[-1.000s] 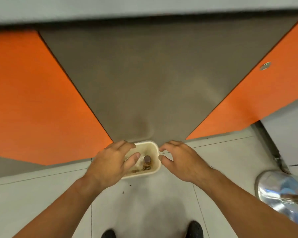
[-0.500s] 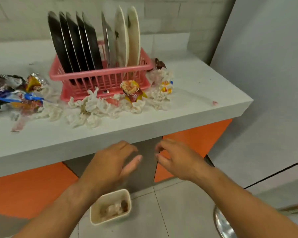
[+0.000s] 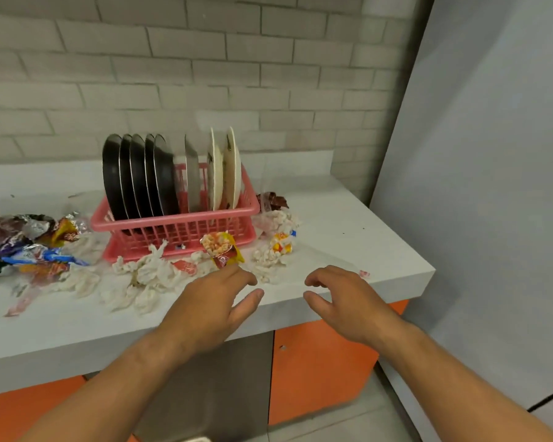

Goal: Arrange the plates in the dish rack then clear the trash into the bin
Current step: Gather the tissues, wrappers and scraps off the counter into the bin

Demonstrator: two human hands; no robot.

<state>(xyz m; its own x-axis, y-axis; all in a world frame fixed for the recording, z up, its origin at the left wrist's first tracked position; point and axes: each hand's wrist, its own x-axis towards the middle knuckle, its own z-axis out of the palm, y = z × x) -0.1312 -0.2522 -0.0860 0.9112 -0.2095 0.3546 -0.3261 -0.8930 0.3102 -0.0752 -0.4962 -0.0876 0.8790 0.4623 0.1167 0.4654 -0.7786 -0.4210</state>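
You can count five black plates (image 3: 134,177), one grey plate (image 3: 192,178) and two white plates (image 3: 227,173), so eight plates, in one pink rack (image 3: 173,223). There are two hands, your left hand (image 3: 209,301) and your right hand (image 3: 345,301). The wrappers (image 3: 29,244) and paper bits (image 3: 141,275) are too jumbled to count.

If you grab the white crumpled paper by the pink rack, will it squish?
Probably squishes: the white crumpled paper already lies in soft, wrinkly wads. Likely very light, so it may slide along the counter when pushed. Loose separate bits could drop from a handful.
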